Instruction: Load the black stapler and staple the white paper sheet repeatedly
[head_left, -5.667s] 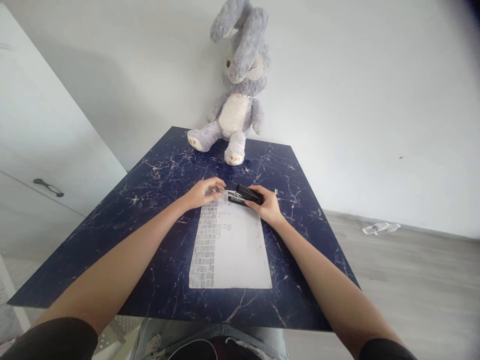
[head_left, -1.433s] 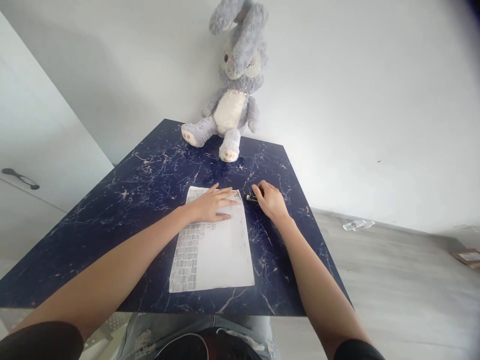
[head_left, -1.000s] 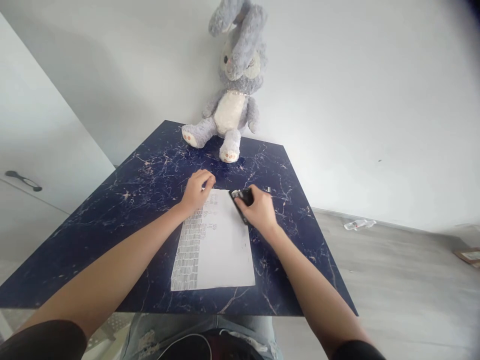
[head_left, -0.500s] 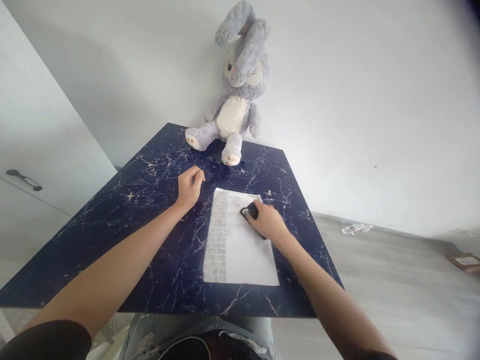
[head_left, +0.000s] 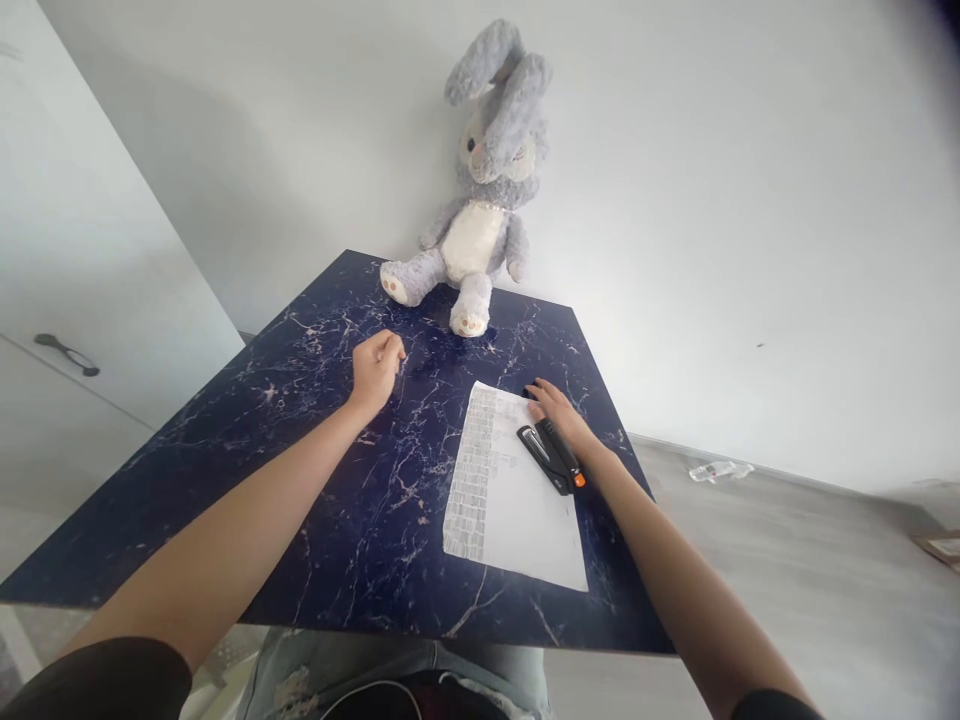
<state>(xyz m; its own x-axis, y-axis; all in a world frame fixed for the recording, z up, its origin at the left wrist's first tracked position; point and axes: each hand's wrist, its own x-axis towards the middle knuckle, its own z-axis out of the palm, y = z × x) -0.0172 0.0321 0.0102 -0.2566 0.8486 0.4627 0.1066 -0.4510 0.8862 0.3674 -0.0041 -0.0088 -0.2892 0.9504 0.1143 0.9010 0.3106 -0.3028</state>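
A black stapler (head_left: 546, 458) with an orange end lies on the right side of a printed paper sheet (head_left: 517, 530). My right hand (head_left: 566, 415) rests at the sheet's upper right edge, just beyond the stapler, its fingers stretched out and apart. By those fingertips is a small dark spot that I cannot make out. To the left of the paper, my left hand (head_left: 376, 370) is curled into a loose fist on the table, with nothing visible in it. It touches neither the sheet nor the stapler.
The dark blue marbled table (head_left: 375, 560) has its far edge by the wall. A grey plush rabbit (head_left: 476, 235) sits there, facing me. At left stands a white cabinet with a dark handle (head_left: 67, 355). A clear plastic item (head_left: 720, 471) lies on the floor at right.
My right hand has let go of the stapler, and its fingers have spread. The paper and stapler have shifted right, and the sheet has turned slightly. My left hand stays curled.
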